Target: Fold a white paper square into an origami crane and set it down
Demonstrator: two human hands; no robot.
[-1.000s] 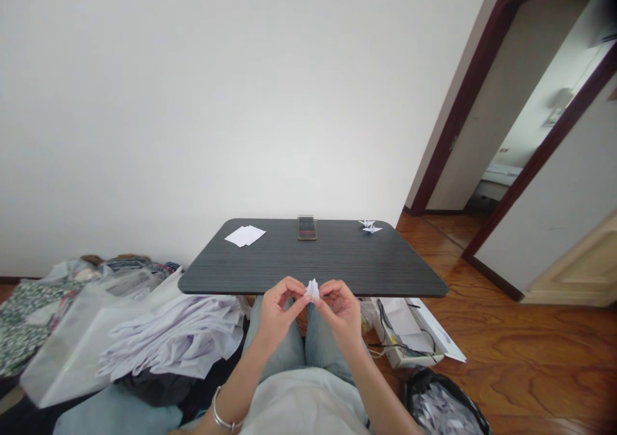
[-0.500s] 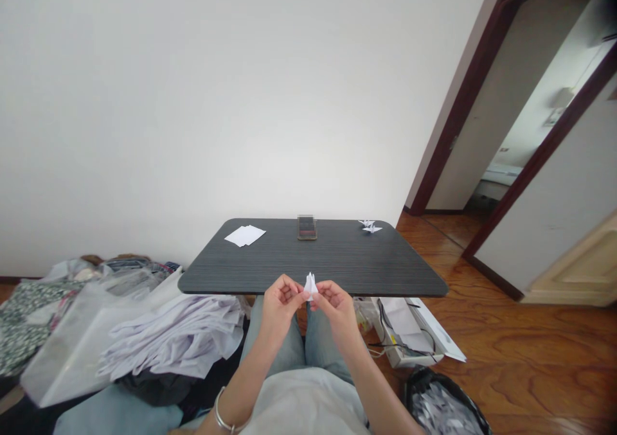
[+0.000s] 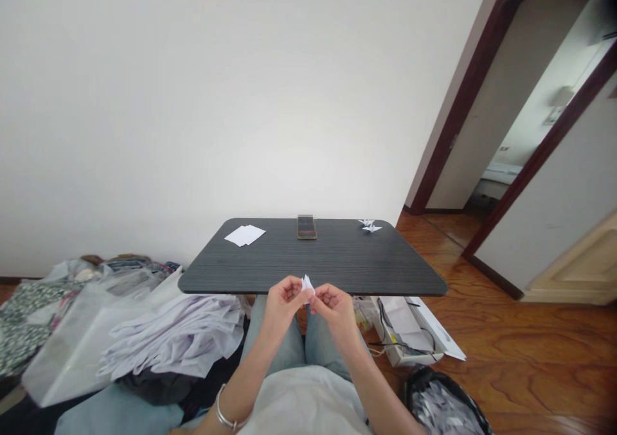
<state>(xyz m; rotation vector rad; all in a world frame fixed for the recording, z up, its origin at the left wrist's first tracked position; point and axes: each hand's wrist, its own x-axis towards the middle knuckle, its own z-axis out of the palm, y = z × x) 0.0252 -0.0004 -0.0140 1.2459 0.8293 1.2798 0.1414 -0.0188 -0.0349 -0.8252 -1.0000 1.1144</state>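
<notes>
A small piece of folded white paper with narrow points at its top is pinched between both hands, just over the near edge of the dark table. My left hand grips its left side with thumb and fingers closed. On the lower right, my right hand pinches it between thumb and forefinger. The fingertips hide the paper's lower part. Farther back at the right lie folded paper cranes, and white paper sheets lie at the back left.
A phone on a stand is at the table's back middle. Folded white cloth and other fabric pile up on the left. On the right floor are a white box with cables and a black bag of scraps.
The folded paper has tilted to the left and sits slightly lower between my fingers. My hands have shifted a little; both still hold it.
</notes>
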